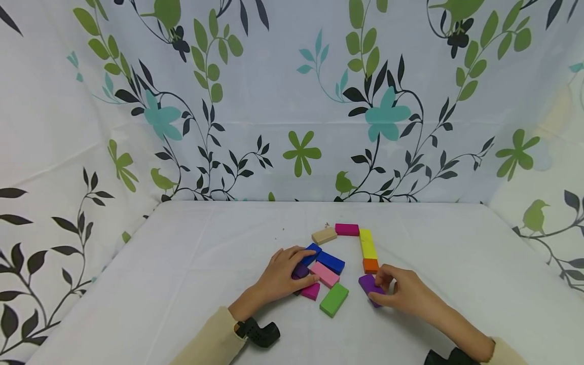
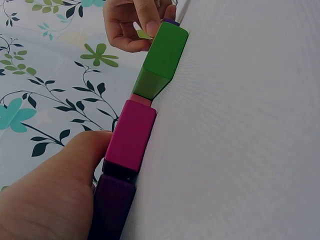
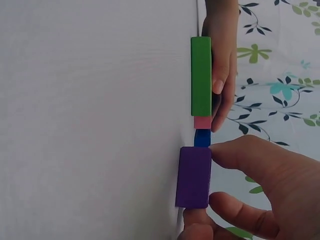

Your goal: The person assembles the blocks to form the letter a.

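At the right of the block group, my right hand (image 1: 408, 289) pinches a purple block (image 1: 367, 284) between thumb and fingers; the right wrist view shows this purple block (image 3: 194, 177) close up. My left hand (image 1: 279, 274) rests over the left blocks, fingers spread. Its fingertips lie at a blue block (image 1: 311, 253), and its thumb crosses a dark purple block (image 1: 299, 271), partly hidden beneath the hand. Near the thumb lie a magenta block (image 1: 311, 291) and a pink block (image 1: 325, 274). A green block (image 1: 334, 300) sits between the two hands.
Beyond the hands, a tan block (image 1: 324, 235), a crimson block (image 1: 347, 229), a yellow block (image 1: 367, 243) and an orange block (image 1: 370, 266) form a bent line. Another blue block (image 1: 330, 262) lies mid-group. White cloth (image 1: 205, 263) covers the table; a patterned curtain (image 1: 274, 101) hangs behind.
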### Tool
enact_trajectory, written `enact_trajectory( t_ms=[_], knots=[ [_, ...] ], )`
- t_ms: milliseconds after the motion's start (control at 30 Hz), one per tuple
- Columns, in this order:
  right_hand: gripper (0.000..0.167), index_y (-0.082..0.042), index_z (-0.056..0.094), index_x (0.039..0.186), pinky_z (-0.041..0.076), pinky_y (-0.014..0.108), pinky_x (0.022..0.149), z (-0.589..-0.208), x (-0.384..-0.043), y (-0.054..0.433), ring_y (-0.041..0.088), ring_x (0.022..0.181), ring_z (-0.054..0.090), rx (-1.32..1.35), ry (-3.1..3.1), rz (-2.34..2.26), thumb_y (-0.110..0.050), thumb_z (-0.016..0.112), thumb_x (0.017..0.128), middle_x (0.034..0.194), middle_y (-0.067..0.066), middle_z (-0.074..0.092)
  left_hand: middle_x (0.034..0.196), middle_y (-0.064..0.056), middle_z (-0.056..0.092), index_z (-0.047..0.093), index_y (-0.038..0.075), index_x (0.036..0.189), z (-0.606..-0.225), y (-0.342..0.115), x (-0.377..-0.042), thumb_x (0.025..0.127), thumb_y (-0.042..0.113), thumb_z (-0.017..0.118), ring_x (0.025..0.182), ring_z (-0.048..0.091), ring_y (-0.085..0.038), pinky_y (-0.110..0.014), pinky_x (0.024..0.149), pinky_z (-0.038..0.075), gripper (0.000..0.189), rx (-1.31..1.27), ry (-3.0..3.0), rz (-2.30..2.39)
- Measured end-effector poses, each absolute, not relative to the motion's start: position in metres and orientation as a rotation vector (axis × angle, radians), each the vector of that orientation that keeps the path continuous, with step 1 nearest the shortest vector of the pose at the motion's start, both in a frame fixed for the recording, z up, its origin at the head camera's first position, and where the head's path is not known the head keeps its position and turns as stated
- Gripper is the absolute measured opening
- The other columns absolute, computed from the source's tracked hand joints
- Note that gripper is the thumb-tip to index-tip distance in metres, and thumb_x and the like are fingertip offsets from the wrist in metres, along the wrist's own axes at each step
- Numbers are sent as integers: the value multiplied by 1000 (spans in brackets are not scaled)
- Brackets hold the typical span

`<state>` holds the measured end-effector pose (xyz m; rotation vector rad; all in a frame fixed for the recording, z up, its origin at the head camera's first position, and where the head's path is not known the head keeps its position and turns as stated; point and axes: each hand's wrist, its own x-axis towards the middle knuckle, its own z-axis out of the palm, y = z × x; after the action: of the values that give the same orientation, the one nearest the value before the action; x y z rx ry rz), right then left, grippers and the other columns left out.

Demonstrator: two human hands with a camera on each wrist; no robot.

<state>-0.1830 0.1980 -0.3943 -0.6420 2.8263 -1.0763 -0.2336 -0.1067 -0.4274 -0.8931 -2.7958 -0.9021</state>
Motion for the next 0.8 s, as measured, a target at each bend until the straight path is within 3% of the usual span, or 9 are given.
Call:
enact_trajectory(
  t_ms=[233, 800],
  knots=[
    [29, -12, 52, 74, 35, 18, 47, -399, -178, 207, 3, 54, 42, -604, 2770, -1076, -25, 77, 82, 64, -9, 47, 142, -12, 48, 52, 18, 140, -432, -103, -231, 90, 48, 63, 136, 39, -34, -61, 114, 17, 60, -905, -2831, -912],
    [31, -12, 51, 73, 34, 19, 48, -391, -183, 208, 7, 56, 44, -563, 2780, -1022, -25, 77, 82, 63, -7, 47, 141, -11, 48, 53, 19, 139, -428, -107, -235, 89, 47, 64, 135, 39, -34, -60, 114, 17, 58, -888, -2806, -908]
  ],
)
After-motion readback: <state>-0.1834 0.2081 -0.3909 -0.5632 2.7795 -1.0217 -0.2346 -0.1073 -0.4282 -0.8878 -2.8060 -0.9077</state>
